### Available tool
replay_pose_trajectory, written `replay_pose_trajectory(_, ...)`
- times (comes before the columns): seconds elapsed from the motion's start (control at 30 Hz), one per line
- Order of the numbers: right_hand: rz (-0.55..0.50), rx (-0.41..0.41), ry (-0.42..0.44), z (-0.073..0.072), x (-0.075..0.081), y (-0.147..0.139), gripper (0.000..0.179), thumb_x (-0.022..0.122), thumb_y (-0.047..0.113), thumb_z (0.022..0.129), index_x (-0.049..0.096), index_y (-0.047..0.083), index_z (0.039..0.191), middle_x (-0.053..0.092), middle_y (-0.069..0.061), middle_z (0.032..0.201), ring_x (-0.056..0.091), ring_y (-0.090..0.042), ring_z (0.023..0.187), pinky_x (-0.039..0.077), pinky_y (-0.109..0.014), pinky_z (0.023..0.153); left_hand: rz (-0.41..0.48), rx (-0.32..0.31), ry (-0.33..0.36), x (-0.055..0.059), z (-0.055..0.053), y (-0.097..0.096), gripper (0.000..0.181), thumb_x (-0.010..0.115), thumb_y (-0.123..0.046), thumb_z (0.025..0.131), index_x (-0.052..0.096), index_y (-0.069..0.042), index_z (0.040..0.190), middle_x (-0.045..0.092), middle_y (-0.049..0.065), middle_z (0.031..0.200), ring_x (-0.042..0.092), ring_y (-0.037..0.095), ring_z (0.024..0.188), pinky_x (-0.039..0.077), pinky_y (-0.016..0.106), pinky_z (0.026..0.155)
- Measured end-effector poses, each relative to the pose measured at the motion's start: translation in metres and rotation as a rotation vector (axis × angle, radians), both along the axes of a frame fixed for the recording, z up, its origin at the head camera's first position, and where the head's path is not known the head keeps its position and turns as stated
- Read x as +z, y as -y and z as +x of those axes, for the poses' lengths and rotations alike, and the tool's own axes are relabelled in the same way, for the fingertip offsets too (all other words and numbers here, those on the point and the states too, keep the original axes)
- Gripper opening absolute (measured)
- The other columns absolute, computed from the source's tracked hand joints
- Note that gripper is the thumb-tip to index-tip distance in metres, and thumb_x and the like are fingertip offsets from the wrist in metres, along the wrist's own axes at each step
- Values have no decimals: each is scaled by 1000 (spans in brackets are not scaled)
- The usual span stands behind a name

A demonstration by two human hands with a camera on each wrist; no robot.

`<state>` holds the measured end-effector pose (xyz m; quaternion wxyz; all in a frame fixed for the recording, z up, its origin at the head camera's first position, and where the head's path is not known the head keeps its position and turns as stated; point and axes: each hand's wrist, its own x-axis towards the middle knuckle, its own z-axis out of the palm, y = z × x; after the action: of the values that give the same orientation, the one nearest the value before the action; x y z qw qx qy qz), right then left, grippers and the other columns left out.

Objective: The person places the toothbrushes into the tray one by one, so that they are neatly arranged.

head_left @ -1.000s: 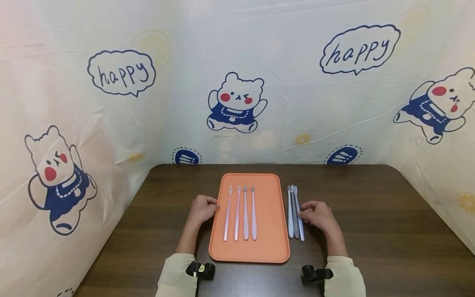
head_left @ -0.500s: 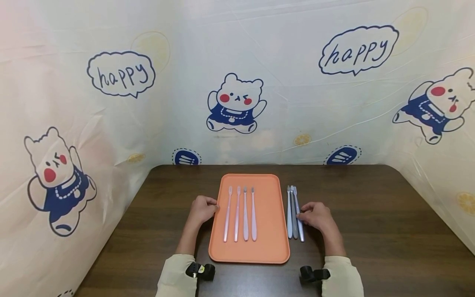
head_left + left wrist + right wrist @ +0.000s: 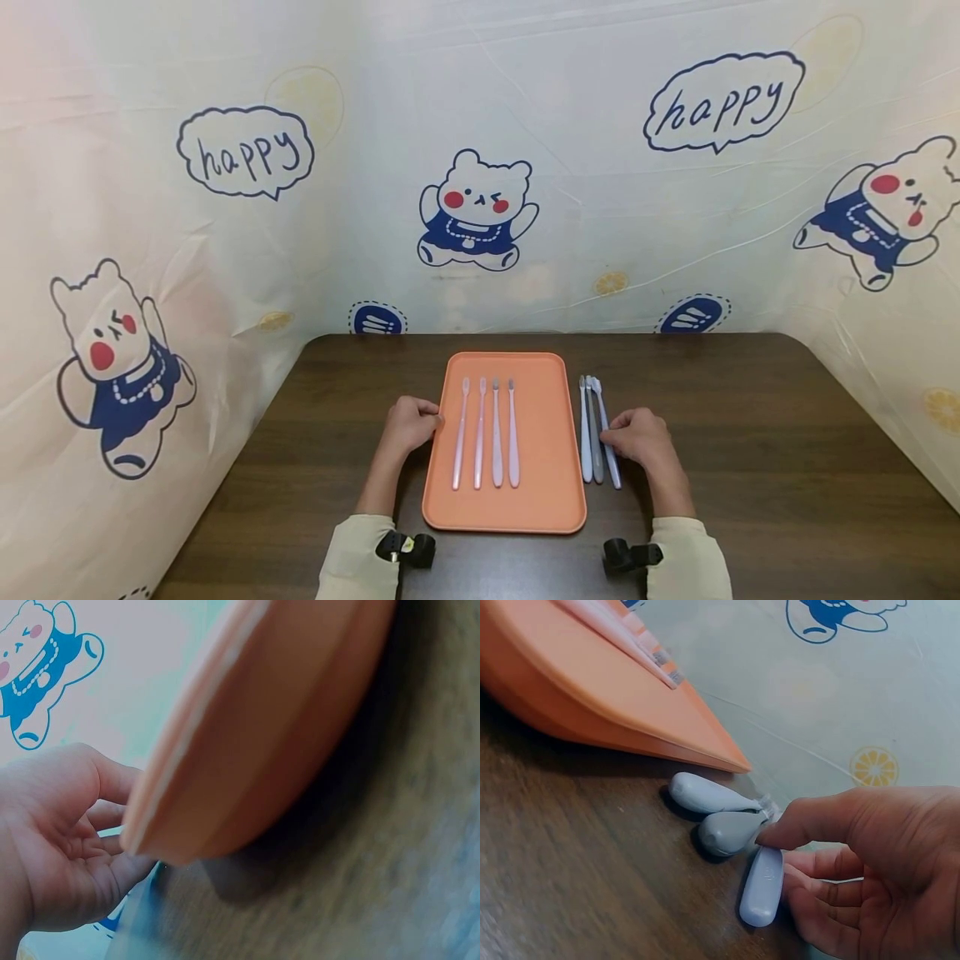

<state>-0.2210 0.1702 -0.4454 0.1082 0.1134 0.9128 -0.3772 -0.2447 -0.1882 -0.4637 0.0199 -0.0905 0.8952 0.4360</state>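
Note:
An orange tray [image 3: 551, 500] lies on the table, with several pale pink and lilac toothbrushes [image 3: 497, 442] side by side on it, bristle heads at the far end. My left hand [image 3: 410, 422] grips the tray's left edge, thumb and fingers at the rim. Right of the tray lie a light blue toothbrush [image 3: 705, 795] and a grey toothbrush [image 3: 724, 832], close together. My right hand [image 3: 640, 433] pinches the handle of a lavender-blue toothbrush [image 3: 762, 892], the rightmost of the three. Its handle end is angled away from the grey one, while the heads stay bunched.
The dark wooden table [image 3: 787, 458] reaches out to both sides. Behind it hangs a pale curtain [image 3: 585, 183] printed with bears and "happy" bubbles. Black wrist cameras [image 3: 633, 557] sit at both cream sleeves [image 3: 688, 562].
The lavender-blue toothbrush's handle end has swung slightly right, away from the grey one. My right hand has shifted a little left. The left hand and tray hold still.

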Motion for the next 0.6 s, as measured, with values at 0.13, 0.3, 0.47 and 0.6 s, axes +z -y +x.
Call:
replay_pose_trajectory(0.13,32,8,-12,0,-1,0,18,69,22,80,69,4,84,62,-4,70,57,-15,67,43,-26,56,1,-1,-2,1,1,0,19,66,-11,83,76,-1,95,75,12,88,64,12,70,53,26,63)
replay_pose_trajectory(0.3,61,5,-14,0,-2,0,18,69,24,80,67,7,77,60,-1,66,55,-15,65,40,-26,55,-2,0,-8,2,1,0,20,66,-11,82,76,0,95,75,13,88,65,13,70,53,25,63)
replay_pose_trajectory(0.47,74,5,-5,1,-1,2,22,68,27,81,64,9,69,56,-1,64,53,-15,63,38,-26,54,3,2,0,1,1,0,20,66,-11,82,76,0,96,75,13,89,65,12,69,54,26,63)
replay_pose_trajectory(0.6,80,1,-4,1,-1,3,23,68,27,81,64,8,67,56,-1,63,54,-16,62,39,-27,53,8,7,0,1,2,-1,20,66,-10,82,76,0,96,75,13,88,65,11,68,54,26,64)
